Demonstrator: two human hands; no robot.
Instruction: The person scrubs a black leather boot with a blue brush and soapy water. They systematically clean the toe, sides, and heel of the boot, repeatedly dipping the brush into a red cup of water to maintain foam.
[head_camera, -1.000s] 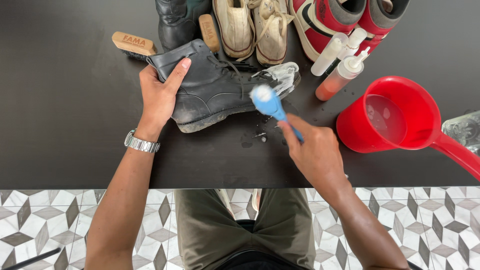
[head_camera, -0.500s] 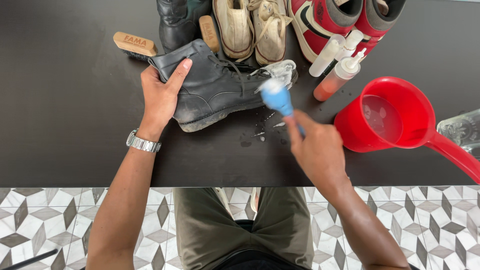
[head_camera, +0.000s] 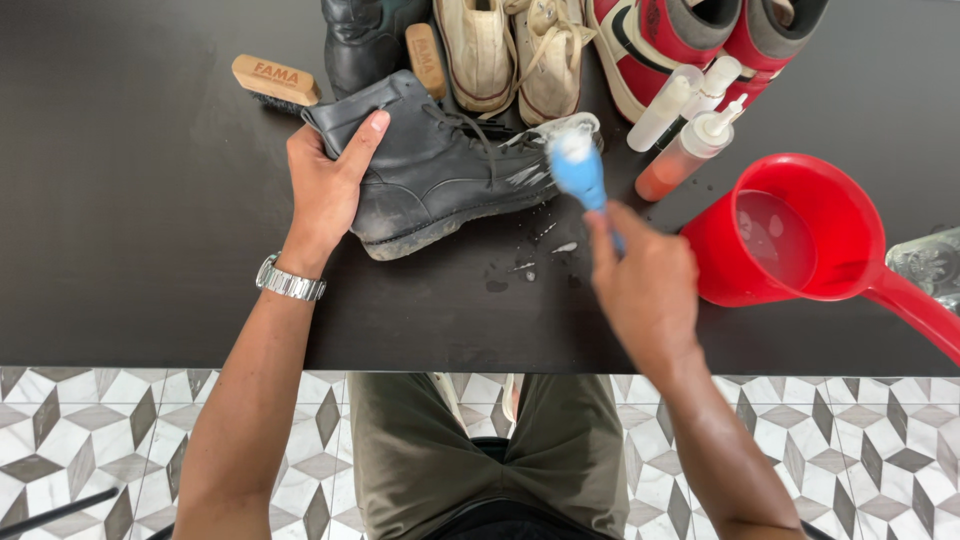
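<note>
The black leather boot (head_camera: 440, 170) lies on its side, gripped at the heel by the left hand (head_camera: 325, 185); the right hand (head_camera: 645, 285) clasps a blue brush (head_camera: 578, 165) at its toe.

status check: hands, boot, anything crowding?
Left hand grips black boot at its heel. Right hand holds blue brush at boot's toe. Red scoop of water, spray bottles close on right.

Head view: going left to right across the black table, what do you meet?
Wooden brush → left hand → black boot → blue brush → right hand → orange spray bottle → red scoop.
</note>
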